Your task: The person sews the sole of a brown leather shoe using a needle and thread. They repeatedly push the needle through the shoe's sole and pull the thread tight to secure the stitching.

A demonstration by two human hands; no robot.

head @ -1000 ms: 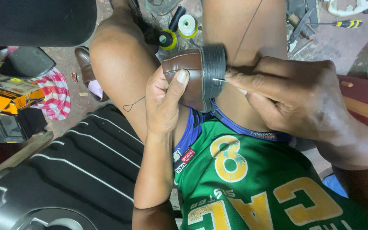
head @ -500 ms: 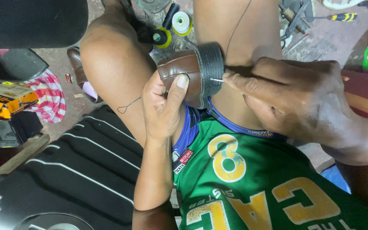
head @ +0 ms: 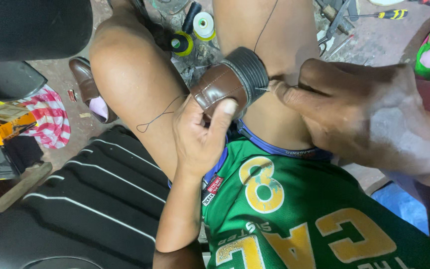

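Since the earlier frame both hands and the shoe have shifted slightly up and toward the right, and the right hand's fingertips have closed in tighter against the sole. At the far left a second brown shoe (head: pixel 86 85) lies on the floor beside a red-and-white striped cloth (head: pixel 51 119), with a black ribbed mat (head: pixel 90 199) nearer. Across the left thigh trails a dark thread (head: pixel 158 115). The left hand (head: pixel 200 137) is clenched around the brown leather shoe (head: pixel 220 85), thumb pressed up over its upper, holding it between the knees above the green shorts (head: pixel 299 219). The shoe's black ridged sole (head: pixel 252 72) faces right. Farther off, spools of thread (head: pixel 193 32) sit on the floor. The right hand (head: pixel 369 117) pinches a thin needle (head: pixel 264 89) at the sole's edge, fingers closed on it. A yellow-handled screwdriver (head: pixel 384 15) lies at far right.
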